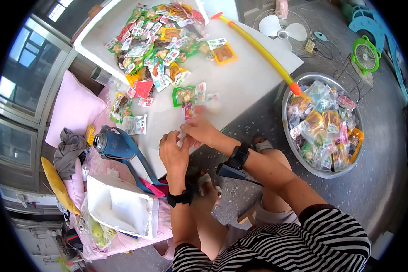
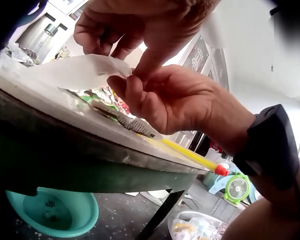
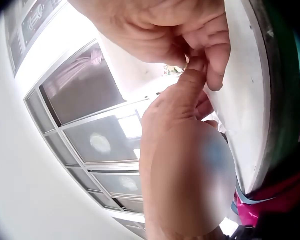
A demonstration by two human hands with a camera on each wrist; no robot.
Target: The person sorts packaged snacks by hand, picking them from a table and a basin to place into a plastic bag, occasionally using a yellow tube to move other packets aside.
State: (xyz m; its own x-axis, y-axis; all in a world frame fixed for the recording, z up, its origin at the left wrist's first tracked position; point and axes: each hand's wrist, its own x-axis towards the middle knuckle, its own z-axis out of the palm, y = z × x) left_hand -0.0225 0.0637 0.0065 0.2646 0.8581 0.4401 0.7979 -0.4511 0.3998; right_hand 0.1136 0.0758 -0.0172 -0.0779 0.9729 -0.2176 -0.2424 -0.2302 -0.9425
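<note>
Both hands are right in at the near edge of the bench, and they're working close, fingertip against fingertip! The left grip is nearly closed, fingers bent, pinching; the right grip comes in from the other side, thumb and forefinger pressed together. Between them is a thin translucent film, its edge caught at the meeting fingertips and the rest stretching out over the bench top.

Just beyond the fingers lie a pink-and-white packet and a green packet; off to the side, a silvery packet, with a blue bottle near the left grip. Further out, a big heap of packets fills a white box and spills onto the bench, while a yellow tube with orange ends reaches over the corner to a metal basin on the floor, loaded with bagged packets. On the far side, a green fan; beneath the bench, a teal tub!
</note>
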